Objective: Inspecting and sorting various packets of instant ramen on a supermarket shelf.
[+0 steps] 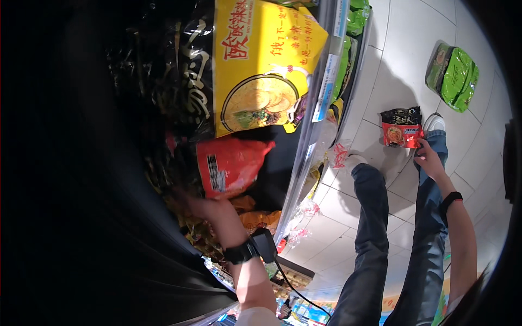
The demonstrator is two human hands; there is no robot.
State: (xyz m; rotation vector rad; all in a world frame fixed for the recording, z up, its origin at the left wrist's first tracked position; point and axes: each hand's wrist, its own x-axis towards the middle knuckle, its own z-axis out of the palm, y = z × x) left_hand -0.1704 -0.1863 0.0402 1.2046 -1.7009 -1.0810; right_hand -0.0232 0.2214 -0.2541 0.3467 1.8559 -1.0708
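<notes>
My right hand pinches the lower corner of a black and red noodle packet, which it holds over the floor beside my shoe. My left hand reaches into the shelf among the packets, close under a red noodle packet. Shadow and motion blur hide its fingers, so I cannot tell whether it grips anything. Above the red packet a large black and yellow noodle packet fills the shelf. Orange packets lie beside my left wrist.
A metal shelf edge with price labels runs along my left. A green packet lies on the tiled floor. Clear-wrapped packets stick out from a lower shelf. A cable hangs from the device on my left wrist.
</notes>
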